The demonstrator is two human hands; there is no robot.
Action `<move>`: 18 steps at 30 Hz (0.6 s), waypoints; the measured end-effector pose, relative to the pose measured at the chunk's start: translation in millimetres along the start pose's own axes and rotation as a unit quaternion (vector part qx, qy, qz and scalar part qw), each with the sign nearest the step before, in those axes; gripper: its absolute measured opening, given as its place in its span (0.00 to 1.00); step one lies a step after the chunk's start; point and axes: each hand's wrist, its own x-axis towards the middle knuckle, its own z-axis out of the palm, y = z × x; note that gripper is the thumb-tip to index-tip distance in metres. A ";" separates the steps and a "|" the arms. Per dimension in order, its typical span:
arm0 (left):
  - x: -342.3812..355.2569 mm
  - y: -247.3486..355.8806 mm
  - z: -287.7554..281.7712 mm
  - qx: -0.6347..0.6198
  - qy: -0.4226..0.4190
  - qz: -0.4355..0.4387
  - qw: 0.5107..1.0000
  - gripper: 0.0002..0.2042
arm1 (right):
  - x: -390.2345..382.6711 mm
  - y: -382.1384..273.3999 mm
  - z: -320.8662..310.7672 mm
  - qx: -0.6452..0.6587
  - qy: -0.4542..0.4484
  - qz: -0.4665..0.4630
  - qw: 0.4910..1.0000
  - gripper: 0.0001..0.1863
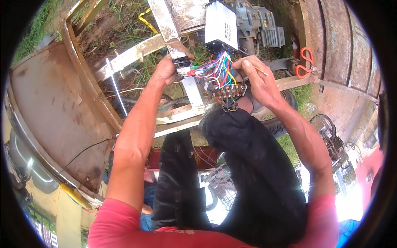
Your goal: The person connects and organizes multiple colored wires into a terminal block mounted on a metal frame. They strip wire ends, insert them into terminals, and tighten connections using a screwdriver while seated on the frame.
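Observation:
A silver box [221,25], likely a motor controller, sits at the top centre, and a bundle of coloured wires [223,66] comes out of its black end. My left hand [166,70] is closed at a black connector [181,63] on the rusty frame bar; its fingertips are partly hidden. Red and green wire ends lie beside that connector. My right hand [260,80] is pinched at the right side of the wires, with a thin pale stick [262,71] jutting from between its fingers. Below the bundle is a terminal block [230,90] with metal screws.
A grey finned motor [260,27] stands right of the box. Orange-handled scissors [305,63] hang at the right frame rail. A metal rod [117,87] leans on the left. Rusty panels flank both sides, with a yellow tool [75,196] at lower left and a bicycle wheel [323,128] at right.

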 end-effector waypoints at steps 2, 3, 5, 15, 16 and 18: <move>14.6 -1.9 -13.1 -0.024 -0.050 -0.004 0.998 0.12 | 1.8 6.4 -1.1 -0.006 0.001 -0.029 1.000 0.20; 19.4 -0.4 -15.9 -0.038 -0.075 -0.008 0.996 0.15 | 3.1 7.9 -0.7 -0.009 0.000 -0.042 0.999 0.20; 27.2 2.7 -22.0 -0.016 -0.060 0.002 0.998 0.16 | 3.7 5.6 -0.5 -0.002 -0.019 -0.021 1.000 0.21; 33.2 24.4 -12.3 0.114 -0.091 -0.022 0.989 0.18 | 8.4 1.1 -4.9 -0.024 -0.045 -0.016 0.999 0.21; 33.7 22.0 -11.8 0.110 -0.085 -0.021 0.990 0.17 | 9.1 0.3 -5.1 -0.022 -0.049 -0.003 0.999 0.21; 37.0 18.8 -9.0 0.111 -0.067 -0.034 0.991 0.18 | 9.3 -2.1 -3.5 0.016 -0.047 0.024 0.998 0.20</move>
